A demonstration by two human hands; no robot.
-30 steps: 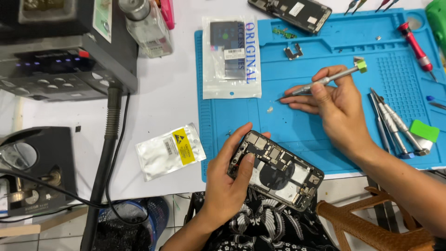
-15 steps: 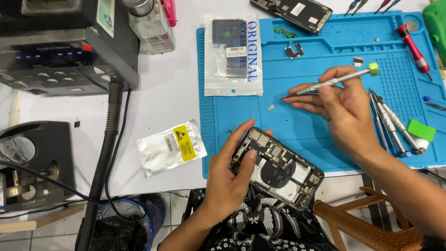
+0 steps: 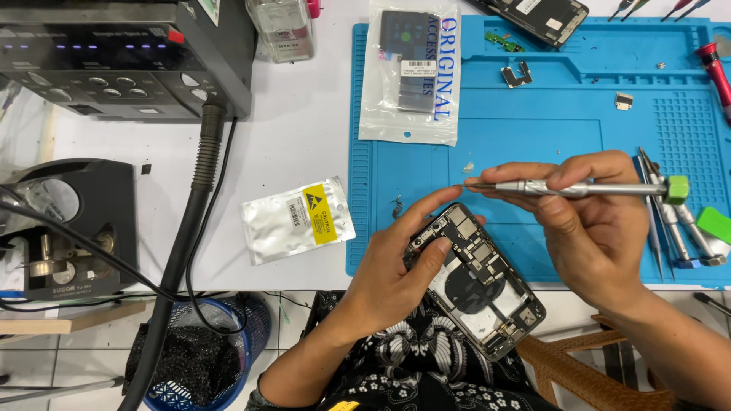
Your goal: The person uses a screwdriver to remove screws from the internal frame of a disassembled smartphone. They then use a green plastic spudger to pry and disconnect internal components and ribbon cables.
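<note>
Fingers swung screwdriver level, opened phone still held

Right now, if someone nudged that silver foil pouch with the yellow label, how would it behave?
The silver pouch looks flat, thin and crinkled, so it is probably light and floppy. On the smooth white table it would likely slide rather than roll. It lies apart from the left hand, untouched.

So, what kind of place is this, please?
Most likely a phone repair bench. The left hand steadies an opened phone, the right hand holds a screwdriver, and both work over a blue mat beside a rework station.
</note>
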